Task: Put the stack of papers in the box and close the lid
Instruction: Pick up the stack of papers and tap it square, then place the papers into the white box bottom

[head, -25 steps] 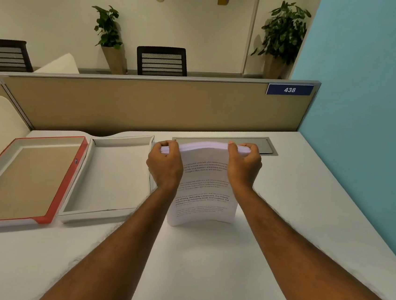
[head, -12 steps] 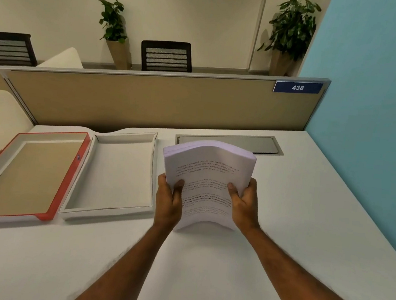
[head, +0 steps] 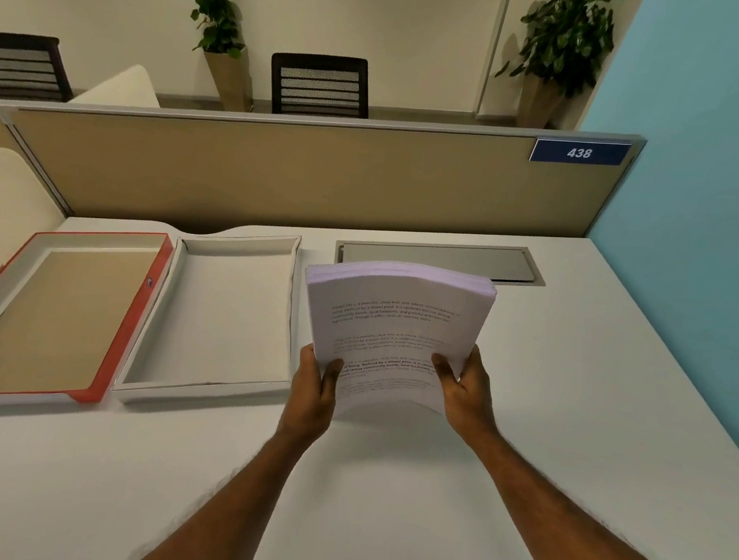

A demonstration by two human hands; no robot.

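Observation:
A thick stack of printed papers (head: 392,323) is held up off the white desk, tilted with its top edge away from me. My left hand (head: 314,390) grips its lower left edge and my right hand (head: 465,392) grips its lower right edge, thumbs on the front page. To the left of the stack lies the open white box (head: 156,339), empty. Its red-edged lid (head: 126,322) lies upside down further left, touching the box.
A grey cable flap (head: 443,258) is set into the white desk (head: 382,486) behind the papers. A tan partition (head: 279,170) closes the back, a blue wall (head: 706,224) the right. Chairs and potted plants stand beyond.
Both hands slid from the stack's top edge down to its lower sides. The stack, which stood on the desk, is now lifted clear of it.

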